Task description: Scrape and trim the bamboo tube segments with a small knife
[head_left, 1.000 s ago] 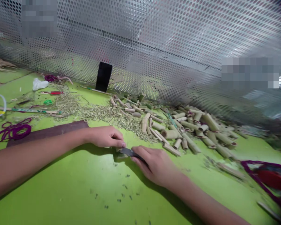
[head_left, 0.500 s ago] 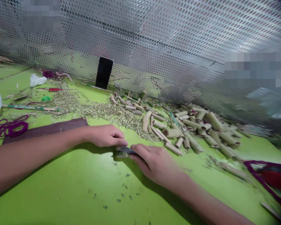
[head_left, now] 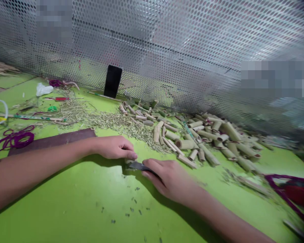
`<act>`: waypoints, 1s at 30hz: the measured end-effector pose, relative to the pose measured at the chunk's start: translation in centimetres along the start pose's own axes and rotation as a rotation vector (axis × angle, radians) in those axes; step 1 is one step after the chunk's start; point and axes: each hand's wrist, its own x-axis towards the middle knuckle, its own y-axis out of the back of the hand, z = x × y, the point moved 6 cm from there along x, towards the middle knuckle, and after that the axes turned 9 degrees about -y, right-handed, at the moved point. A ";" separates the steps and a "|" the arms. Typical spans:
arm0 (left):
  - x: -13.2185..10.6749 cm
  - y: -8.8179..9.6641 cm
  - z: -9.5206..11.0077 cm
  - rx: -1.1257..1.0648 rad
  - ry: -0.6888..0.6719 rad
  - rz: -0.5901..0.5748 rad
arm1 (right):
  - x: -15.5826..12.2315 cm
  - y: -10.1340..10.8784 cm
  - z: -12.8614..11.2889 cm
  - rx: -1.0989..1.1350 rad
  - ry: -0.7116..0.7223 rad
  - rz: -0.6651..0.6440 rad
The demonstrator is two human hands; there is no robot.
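Note:
My left hand (head_left: 119, 147) is closed on a short bamboo piece (head_left: 128, 162), its fingers pressed together at the piece's upper end. Most of that piece is hidden behind the fingers and the blade. My right hand (head_left: 164, 173) is wrapped round a dark knife (head_left: 136, 165), whose blade points left and lies against the bamboo. The two hands are close together but apart, just above the green tabletop (head_left: 81, 195). Small dark shavings (head_left: 133, 206) are scattered on the table in front of the hands.
Behind my right hand lies a heap of cut bamboo tubes (head_left: 210, 135), with a band of shavings (head_left: 116, 123) to its left. A black phone (head_left: 112, 81) leans on the perforated metal screen (head_left: 154, 50). Purple cord (head_left: 21, 138) and a brown board (head_left: 58, 139) lie left, a red screwdriver (head_left: 62, 99) farther back.
The knife blade has shifted slightly down and left across the bamboo piece, with my right hand a little lower. My left hand stays nearly in place. The camera view has turned slightly.

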 end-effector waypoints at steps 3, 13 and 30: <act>-0.1 0.1 -0.2 0.012 0.004 0.000 | -0.6 -0.3 -0.5 -0.026 0.089 -0.051; 0.3 -0.1 0.1 -0.009 0.041 0.021 | 0.4 0.8 -0.3 -0.079 0.065 0.167; 0.3 0.0 0.1 0.021 0.017 0.017 | 0.6 0.7 -0.2 -0.053 0.019 0.077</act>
